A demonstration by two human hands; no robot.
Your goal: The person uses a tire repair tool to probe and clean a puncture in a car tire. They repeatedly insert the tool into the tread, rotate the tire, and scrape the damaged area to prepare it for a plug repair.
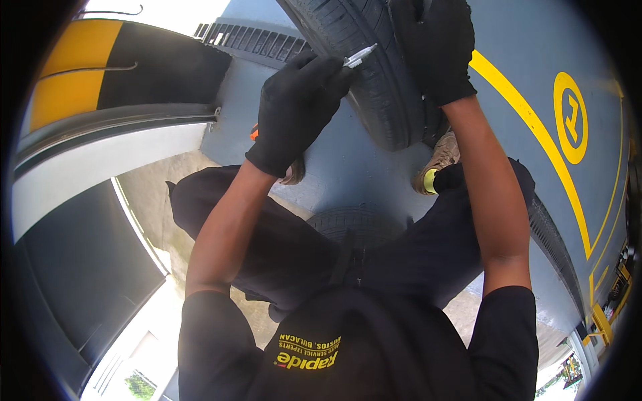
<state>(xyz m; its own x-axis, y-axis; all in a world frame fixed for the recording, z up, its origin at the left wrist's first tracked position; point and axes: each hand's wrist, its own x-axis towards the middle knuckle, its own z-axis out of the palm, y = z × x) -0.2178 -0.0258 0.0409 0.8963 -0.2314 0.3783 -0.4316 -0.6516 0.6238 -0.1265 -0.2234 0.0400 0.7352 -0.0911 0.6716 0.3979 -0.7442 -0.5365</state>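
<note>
My left hand [297, 100], in a black glove, has its fingers closed on a slim silver gauge-like tool [361, 55], whose end lies over the grooved tread of a black tire [374, 113]. My right hand [435, 50], also gloved, is against the right side of that tire near the top edge, fingers bent onto it. A small orange object [254, 132] shows behind my left hand, mostly hidden.
My shoes [438, 164] flank the tire on a grey platform [234, 134]. Another tire [354, 224] lies between my legs. A yellow-and-black striped edge [134, 67] and metal rail are at left, yellow markings [535, 127] at right, grating [247, 43] behind.
</note>
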